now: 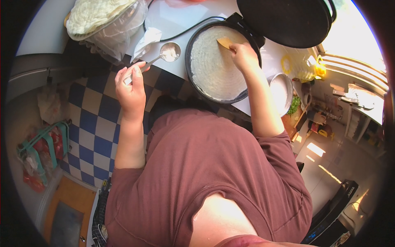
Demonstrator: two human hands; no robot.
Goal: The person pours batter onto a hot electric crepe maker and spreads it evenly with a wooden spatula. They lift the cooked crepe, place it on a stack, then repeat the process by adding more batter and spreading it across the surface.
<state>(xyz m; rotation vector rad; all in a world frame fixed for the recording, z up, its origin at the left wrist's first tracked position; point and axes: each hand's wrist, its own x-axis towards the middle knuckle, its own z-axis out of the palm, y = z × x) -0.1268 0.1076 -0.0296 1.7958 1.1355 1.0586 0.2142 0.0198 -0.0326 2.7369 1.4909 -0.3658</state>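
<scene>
My left hand (131, 86) grips the handle of a metal ladle (170, 52), whose bowl holds some pale batter beside the pan. With my right hand (245, 57) I hold a small wooden spreader (225, 43) over the round electric griddle (187, 72). A thin, pale layer of batter (216, 71) with ring-like marks covers most of the griddle plate. The griddle's black lid (287, 21) stands raised behind it. Right of the griddle, partly behind my right forearm, is a metal bowl of pale batter (280, 92).
A stack of thin flatbreads (95, 15) lies on a basket with clear plastic at the left. A crumpled white tissue (148, 43) and a black cord (185, 32) rest on the white counter. Chopped greens (294, 105) sit right of the bowl, near a yellow-capped plastic bottle (304, 68).
</scene>
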